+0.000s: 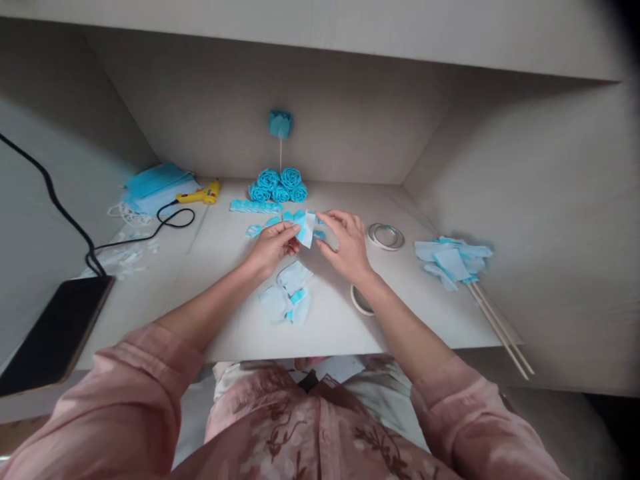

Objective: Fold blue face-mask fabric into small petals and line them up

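Observation:
Between thumb and fingers, my left hand (pixel 274 248) pinches a small blue-and-white piece of mask fabric (pixel 306 230) above the middle of the table. My right hand (pixel 346 243) is at the fabric's right side, thumb and fingers spread apart; whether a fingertip touches its edge is hard to see. Behind the hands lie small blue fabric pieces (pixel 256 231), partly covered by them. Below the hands, pale and blue fabric scraps (pixel 287 297) rest on the table. Farther back, several rolled blue fabric roses (pixel 280 185) are stacked beside a folded blue strip (pixel 255 207).
A blue flower on a stick (pixel 281 125) stands at the back wall. At left are blue masks (pixel 160 187), a yellow glue gun (pixel 200 194) with black cord, and a phone (pixel 55 333). Tape rolls (pixel 386 237) and fabric flowers on sticks (pixel 453 260) lie at right.

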`<move>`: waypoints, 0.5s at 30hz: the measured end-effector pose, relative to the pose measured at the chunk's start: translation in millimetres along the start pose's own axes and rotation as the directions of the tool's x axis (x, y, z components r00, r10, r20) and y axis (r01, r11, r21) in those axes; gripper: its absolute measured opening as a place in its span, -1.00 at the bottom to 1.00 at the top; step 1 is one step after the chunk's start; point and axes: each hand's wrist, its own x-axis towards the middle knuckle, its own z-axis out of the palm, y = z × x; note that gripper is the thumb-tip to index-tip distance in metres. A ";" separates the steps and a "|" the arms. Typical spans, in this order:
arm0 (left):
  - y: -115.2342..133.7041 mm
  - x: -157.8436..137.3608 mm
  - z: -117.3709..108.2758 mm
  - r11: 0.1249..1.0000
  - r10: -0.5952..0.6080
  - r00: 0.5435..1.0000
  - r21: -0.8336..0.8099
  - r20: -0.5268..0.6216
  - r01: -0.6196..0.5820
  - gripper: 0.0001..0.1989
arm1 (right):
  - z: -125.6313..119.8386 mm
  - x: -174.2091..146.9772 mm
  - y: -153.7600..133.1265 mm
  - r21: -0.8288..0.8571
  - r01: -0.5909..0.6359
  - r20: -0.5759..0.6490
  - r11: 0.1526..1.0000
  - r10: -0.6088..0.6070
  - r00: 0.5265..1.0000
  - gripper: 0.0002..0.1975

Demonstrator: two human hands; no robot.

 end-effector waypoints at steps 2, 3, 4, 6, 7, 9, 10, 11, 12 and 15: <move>-0.3 -1.9 2.7 1.000 -0.008 1.000 -0.008 0.002 0.008 -0.67 | 1.6 -1.8 -3.9 -0.037 0.068 0.018 0.997 -0.067 0.998 -0.57; -0.5 -2.9 4.1 1.000 -0.011 1.000 -0.009 0.002 0.011 -0.67 | 2.4 -2.3 -5.2 -0.040 0.088 0.021 0.995 -0.088 0.996 -0.62; -0.7 -3.8 5.4 1.000 -0.011 1.000 -0.009 0.004 0.011 -0.67 | 3.2 -2.7 -6.1 -0.038 0.099 0.020 0.994 -0.098 0.995 -0.69; -1.3 -5.1 7.4 1.000 -0.003 1.000 -0.005 0.009 0.003 -0.68 | 4.5 -2.9 -6.6 -0.005 0.097 -0.004 0.995 -0.097 0.995 -0.81; -1.8 -5.5 7.9 1.000 0.004 1.000 -0.002 0.011 -0.004 -0.68 | 4.9 -2.9 -6.5 0.027 0.091 -0.020 0.996 -0.090 0.996 -0.85; -3.1 -5.5 8.1 1.000 0.017 1.000 0.002 0.011 -0.017 -0.68 | 5.5 -2.6 -6.1 0.113 0.072 -0.056 0.991 -0.066 0.996 -0.87; -3.8 -5.3 8.0 1.000 0.020 1.000 0.001 0.010 -0.020 -0.68 | 5.8 -2.4 -6.0 0.161 0.053 -0.065 0.986 -0.043 0.997 -0.86; -4.4 -5.0 7.9 1.000 0.021 1.000 -0.001 0.008 -0.021 -0.68 | 6.0 -2.2 -5.8 0.207 0.025 -0.063 0.978 -0.012 0.998 -0.86; -4.9 -4.8 7.9 1.000 0.019 1.000 -0.005 0.007 -0.019 -0.67 | 6.4 -2.1 -5.6 0.254 -0.009 -0.051 0.967 0.023 0.998 -0.86; -5.4 -4.8 8.4 1.000 0.014 1.000 -0.020 0.004 -0.014 -0.67 | 9.1 -1.6 -4.2 0.408 -0.118 -0.007 0.905 0.133 0.991 -0.86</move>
